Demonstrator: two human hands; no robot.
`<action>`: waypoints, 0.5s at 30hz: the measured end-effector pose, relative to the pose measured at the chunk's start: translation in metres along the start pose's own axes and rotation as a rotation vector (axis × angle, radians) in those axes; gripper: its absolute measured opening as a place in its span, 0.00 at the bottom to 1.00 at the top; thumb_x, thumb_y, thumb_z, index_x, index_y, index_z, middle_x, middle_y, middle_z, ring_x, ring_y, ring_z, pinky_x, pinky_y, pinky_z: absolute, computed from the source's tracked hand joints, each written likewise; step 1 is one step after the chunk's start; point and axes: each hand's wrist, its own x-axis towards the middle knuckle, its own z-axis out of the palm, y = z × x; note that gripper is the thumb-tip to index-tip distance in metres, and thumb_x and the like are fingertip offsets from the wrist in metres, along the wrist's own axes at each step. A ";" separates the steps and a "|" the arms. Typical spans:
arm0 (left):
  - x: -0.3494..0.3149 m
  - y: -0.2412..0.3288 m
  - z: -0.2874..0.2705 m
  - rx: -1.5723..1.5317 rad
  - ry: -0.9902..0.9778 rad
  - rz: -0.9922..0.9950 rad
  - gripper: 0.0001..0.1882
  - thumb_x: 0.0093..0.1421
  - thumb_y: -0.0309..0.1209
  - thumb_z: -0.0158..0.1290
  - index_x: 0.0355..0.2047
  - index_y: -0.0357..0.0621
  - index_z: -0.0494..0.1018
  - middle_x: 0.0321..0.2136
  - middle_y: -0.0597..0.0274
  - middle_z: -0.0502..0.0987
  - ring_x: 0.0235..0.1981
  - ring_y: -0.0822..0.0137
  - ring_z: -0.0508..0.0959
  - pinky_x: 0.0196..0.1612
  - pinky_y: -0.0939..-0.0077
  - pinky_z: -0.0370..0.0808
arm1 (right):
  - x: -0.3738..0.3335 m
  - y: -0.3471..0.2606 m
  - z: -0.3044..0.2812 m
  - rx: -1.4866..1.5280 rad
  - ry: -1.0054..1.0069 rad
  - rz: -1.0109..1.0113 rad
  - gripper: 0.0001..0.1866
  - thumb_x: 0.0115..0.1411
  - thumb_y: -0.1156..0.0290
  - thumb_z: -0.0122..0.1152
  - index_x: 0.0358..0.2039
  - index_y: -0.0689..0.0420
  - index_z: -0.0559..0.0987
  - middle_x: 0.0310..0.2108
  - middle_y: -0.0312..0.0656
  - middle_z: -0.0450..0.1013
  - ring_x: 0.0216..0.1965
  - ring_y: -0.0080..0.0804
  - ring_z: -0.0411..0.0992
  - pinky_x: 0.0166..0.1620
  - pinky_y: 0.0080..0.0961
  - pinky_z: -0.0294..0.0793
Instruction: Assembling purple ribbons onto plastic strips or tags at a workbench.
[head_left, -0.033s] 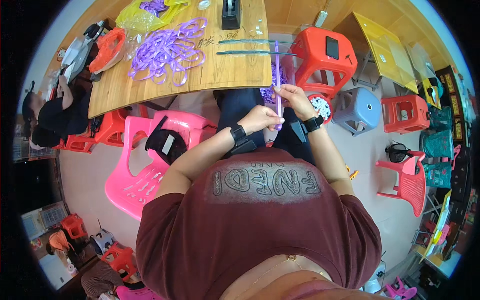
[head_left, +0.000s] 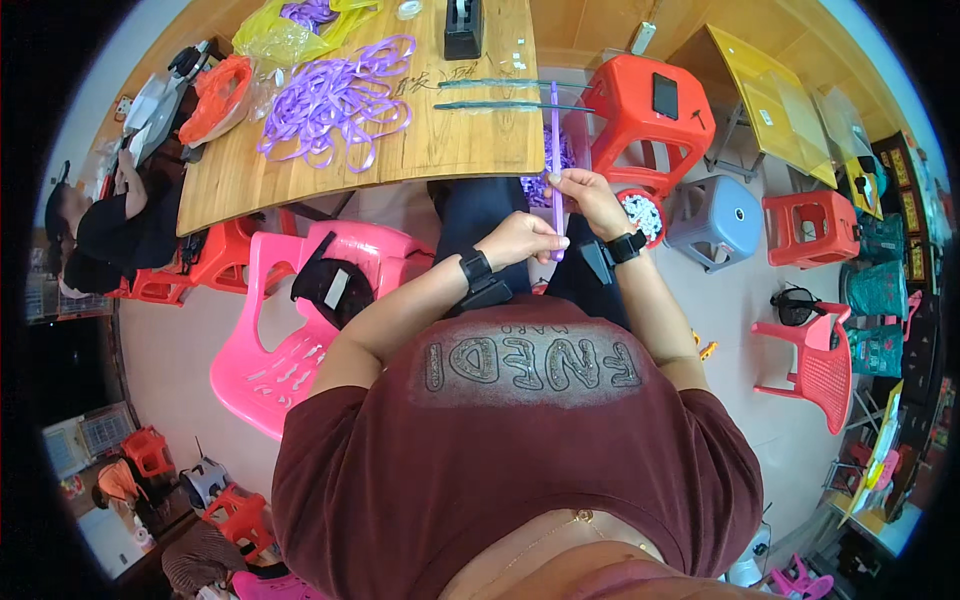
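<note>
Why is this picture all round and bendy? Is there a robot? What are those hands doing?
No robot here, just a person's two bare hands! A camera on the person's head looks down, and its very wide lens makes straight edges curve. The left hand and right hand pinch a thin, flat purple strip, the right one farther up it. On the light-brown wooden table lie a tangled heap of shiny purple ribbon, a crumpled yellow plastic bag and a black tape dispenser.
</note>
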 end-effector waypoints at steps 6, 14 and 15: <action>-0.013 -0.007 -0.006 -0.140 -0.124 -0.073 0.13 0.62 0.34 0.59 0.33 0.34 0.80 0.28 0.60 0.81 0.26 0.76 0.78 0.32 0.81 0.76 | -0.003 0.000 0.008 0.022 -0.017 0.018 0.08 0.65 0.65 0.59 0.34 0.53 0.81 0.29 0.31 0.78 0.27 0.15 0.71 0.33 0.14 0.69; -0.020 0.008 -0.005 -0.027 -0.160 0.009 0.12 0.62 0.33 0.58 0.33 0.33 0.79 0.29 0.58 0.81 0.27 0.75 0.79 0.33 0.81 0.77 | -0.004 0.001 0.010 0.028 0.021 -0.004 0.08 0.65 0.65 0.59 0.33 0.54 0.80 0.28 0.31 0.78 0.27 0.15 0.71 0.33 0.14 0.69; -0.021 0.008 -0.004 -0.102 -0.151 -0.067 0.12 0.63 0.33 0.58 0.34 0.33 0.79 0.30 0.58 0.82 0.27 0.75 0.79 0.33 0.81 0.77 | -0.004 0.001 0.010 0.033 0.015 -0.011 0.08 0.65 0.65 0.59 0.34 0.54 0.80 0.28 0.31 0.78 0.27 0.15 0.72 0.33 0.14 0.69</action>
